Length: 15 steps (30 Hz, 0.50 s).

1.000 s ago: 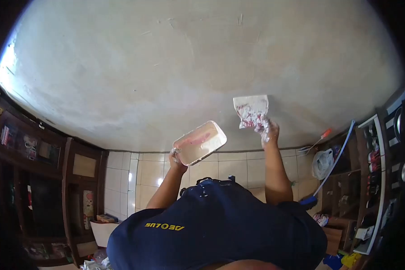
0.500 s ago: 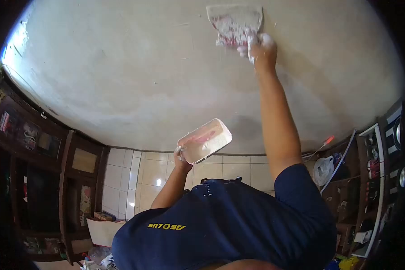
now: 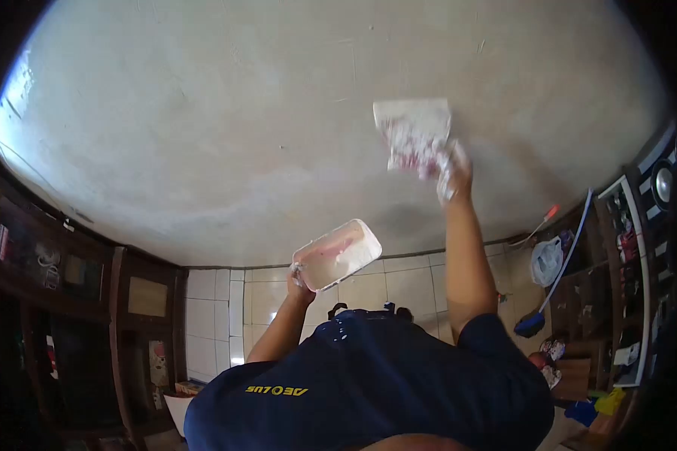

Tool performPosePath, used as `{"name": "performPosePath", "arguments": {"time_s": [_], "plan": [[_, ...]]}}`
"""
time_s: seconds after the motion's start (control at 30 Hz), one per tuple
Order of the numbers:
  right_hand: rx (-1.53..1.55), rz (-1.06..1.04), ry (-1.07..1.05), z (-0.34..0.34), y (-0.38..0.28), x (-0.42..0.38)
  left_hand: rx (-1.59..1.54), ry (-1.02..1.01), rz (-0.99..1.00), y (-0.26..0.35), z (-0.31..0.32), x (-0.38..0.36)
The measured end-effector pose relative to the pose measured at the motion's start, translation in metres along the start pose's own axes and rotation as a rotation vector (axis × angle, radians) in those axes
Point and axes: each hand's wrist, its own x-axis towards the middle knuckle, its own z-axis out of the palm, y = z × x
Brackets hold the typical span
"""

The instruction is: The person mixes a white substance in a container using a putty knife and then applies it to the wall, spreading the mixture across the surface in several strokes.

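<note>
My right hand [image 3: 456,171], smeared with white paste and a little blurred, is closed around the handle end of a wide putty knife [image 3: 414,124]. White paste coats the blade, with pinkish patches near the grip. The blade lies at the grey-white wall [image 3: 278,98]; whether it touches cannot be made out. Lower down, my left hand [image 3: 301,284] grips the near left end of a rectangular plastic tub [image 3: 337,255], held tilted in front of my chest. White paste sticks to the tub's inner walls and to my left fingers.
Dark wooden cabinets [image 3: 116,316] stand on the left. At the right are a shelf unit with a white frame [image 3: 636,278], a plastic bag [image 3: 547,263], and a long-handled blue brush or broom [image 3: 530,325]. Pale tiles [image 3: 410,289] cover the floor below the wall.
My right hand and the putty knife have come down the wall and slightly right in view. The tub stays in my left hand, a little lower. The whole view has shifted somewhat.
</note>
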Motion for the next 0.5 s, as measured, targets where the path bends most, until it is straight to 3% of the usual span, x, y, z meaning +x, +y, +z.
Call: {"name": "performPosePath", "arguments": {"time_s": [0.03,0.07,0.13,0.17,0.27,0.3,0.33,0.37,0.4,0.43,0.5], "plan": [[0.060,-0.243,-0.021,0.021,-0.040,0.009,0.413,-0.101,0.163,-0.001,-0.006,0.000],[0.131,-0.245,-0.016,0.036,-0.075,0.019,0.413,-0.107,0.153,0.001,-0.002,-0.002],[0.063,-0.363,-0.045,0.053,-0.107,0.047,-0.041,-0.156,0.001,0.007,0.010,-0.004],[0.063,-0.366,-0.041,0.051,-0.103,0.058,0.055,-0.095,0.009,0.006,0.010,-0.003],[-0.151,-0.340,0.092,0.010,-0.031,0.077,-0.022,-0.096,-0.042,0.006,0.012,-0.004],[-0.193,-0.079,0.279,0.000,0.000,0.062,-0.080,-0.221,-0.015,0.009,0.014,-0.006],[-0.282,-0.023,0.310,-0.045,0.069,0.074,-0.074,-0.225,-0.017,0.009,0.010,-0.004],[0.034,0.023,0.303,-0.058,0.109,0.038,-0.091,-0.225,-0.091,0.008,0.004,-0.001],[-0.003,0.135,0.402,-0.071,0.144,0.019,-0.109,-0.223,-0.165,0.005,-0.002,0.002],[-0.040,0.166,0.281,-0.101,0.195,0.004,-0.111,-0.225,-0.169,0.000,-0.014,0.009],[-0.003,0.265,0.270,-0.103,0.211,-0.035,0.034,-0.192,-0.211,-0.009,-0.033,0.022]]}}
